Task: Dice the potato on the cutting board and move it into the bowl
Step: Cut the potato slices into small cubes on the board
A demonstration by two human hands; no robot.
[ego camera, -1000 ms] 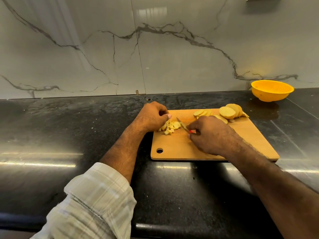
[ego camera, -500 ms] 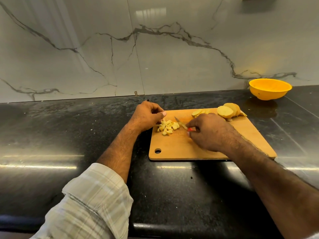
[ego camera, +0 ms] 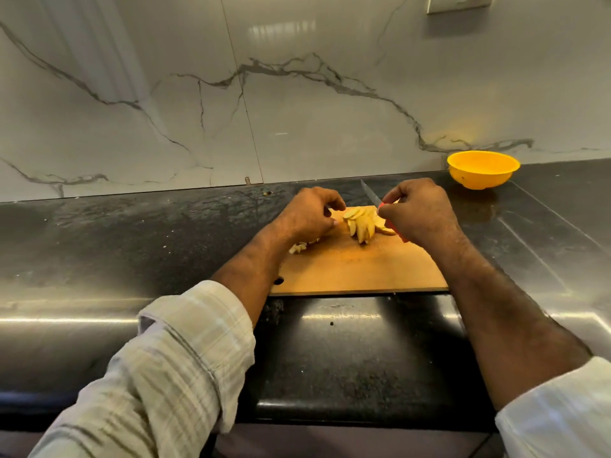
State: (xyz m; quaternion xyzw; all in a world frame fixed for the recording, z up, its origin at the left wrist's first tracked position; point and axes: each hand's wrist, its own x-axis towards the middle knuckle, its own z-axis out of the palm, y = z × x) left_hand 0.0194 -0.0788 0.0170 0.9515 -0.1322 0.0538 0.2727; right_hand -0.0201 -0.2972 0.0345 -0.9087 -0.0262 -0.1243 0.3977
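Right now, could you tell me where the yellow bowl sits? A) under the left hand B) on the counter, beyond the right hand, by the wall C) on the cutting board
B: the yellow bowl stands on the dark counter by the wall, beyond the right hand, off the cutting board.

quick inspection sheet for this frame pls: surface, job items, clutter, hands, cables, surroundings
Surface: black stone counter, glossy, with a wooden cutting board on it.
Job's things: potato slices fanned at the board's far side; diced potato at its left edge, partly hidden by the left wrist; yellow bowl off the board at far right, nothing visible inside.
Clutter: nothing seen.
Hands: left hand curled beside the slices, grip unclear; right hand holds a red-handled knife, blade raised, pointing away.
Cables: nothing seen.
Surroundings: white veined marble wall; wall plate at upper right.
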